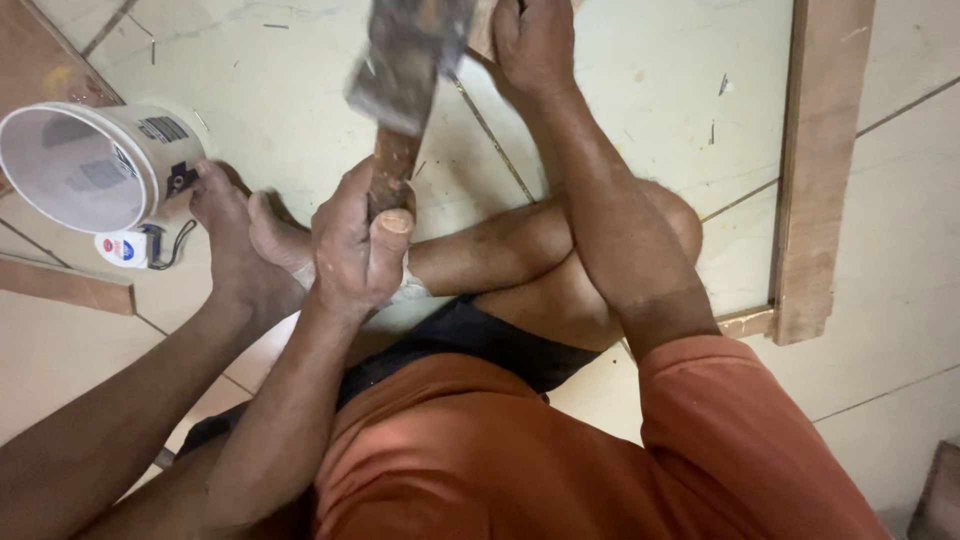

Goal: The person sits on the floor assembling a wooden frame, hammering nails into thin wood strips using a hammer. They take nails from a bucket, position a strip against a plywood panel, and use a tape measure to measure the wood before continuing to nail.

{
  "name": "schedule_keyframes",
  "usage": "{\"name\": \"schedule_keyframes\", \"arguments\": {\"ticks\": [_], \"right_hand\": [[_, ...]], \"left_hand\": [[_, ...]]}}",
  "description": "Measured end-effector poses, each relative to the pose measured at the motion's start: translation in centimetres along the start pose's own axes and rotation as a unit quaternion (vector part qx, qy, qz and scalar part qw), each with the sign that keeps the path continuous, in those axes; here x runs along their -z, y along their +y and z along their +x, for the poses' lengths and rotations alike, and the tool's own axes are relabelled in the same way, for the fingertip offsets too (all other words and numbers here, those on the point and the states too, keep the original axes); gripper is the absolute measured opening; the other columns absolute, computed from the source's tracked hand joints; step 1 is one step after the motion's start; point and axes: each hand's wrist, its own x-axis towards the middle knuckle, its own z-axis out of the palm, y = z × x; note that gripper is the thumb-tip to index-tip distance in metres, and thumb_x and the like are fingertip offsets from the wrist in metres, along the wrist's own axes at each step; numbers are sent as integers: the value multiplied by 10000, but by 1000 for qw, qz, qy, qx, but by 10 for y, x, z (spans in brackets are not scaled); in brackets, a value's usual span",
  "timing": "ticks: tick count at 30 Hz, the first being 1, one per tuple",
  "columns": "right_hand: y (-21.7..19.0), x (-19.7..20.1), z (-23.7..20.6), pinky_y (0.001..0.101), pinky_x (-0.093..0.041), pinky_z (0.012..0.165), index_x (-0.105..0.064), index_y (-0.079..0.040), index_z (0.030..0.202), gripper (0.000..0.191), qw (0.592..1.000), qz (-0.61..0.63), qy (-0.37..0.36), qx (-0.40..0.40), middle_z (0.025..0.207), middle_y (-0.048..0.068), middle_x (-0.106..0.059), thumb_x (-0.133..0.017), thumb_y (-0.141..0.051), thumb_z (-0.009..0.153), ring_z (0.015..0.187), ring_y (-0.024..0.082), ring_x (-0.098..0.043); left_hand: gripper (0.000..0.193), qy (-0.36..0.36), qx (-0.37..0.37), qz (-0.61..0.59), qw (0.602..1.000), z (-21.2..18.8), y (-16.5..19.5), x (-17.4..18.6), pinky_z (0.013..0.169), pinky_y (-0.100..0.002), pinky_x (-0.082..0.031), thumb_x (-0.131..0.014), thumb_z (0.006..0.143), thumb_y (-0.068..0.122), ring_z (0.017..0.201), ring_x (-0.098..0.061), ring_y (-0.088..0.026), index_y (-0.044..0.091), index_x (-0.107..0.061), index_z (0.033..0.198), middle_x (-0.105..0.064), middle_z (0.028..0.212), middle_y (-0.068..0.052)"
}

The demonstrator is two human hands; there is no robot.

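Orange sleeve (760,440), dark shorts (490,340)

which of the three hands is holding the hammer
The left hand, in the middle, fist round the hammer handle. The right hand is up top; another person's hand touches the white bucket.

Head of the hammer (403,75) blurred and cropped by the top edge; right hand's (535,45) fingers cut off there too.
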Motion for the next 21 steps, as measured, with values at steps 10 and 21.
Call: {"name": "schedule_keyframes", "arguments": {"ticks": [10, 21], "right_hand": [[-1, -8, 0, 540, -456, 848, -636, -18, 1086, 158, 993, -89, 30, 66, 1023, 209, -651, -554, -44, 954, 974, 422, -602], [-3, -5, -2, 539, -458, 890, -639, -7, 1185, 268, 990, -90, 45, 100, 1094, 225, -651, -553, -31, 932, 1036, 426, -595]], "left_hand": [[685, -22, 184, 49, 982, 5, -33, -11, 693, -354, -542, -407, 1068, 551, 692, -657, -200, -20, -582, 1403, -699, 920, -148], [680, -84, 220, 119, 965, 31, -47, -18, 694, -388, -534, -375, 1097, 586, 749, -653, -187, -5, -603, 1343, -659, 840, -71]]}}
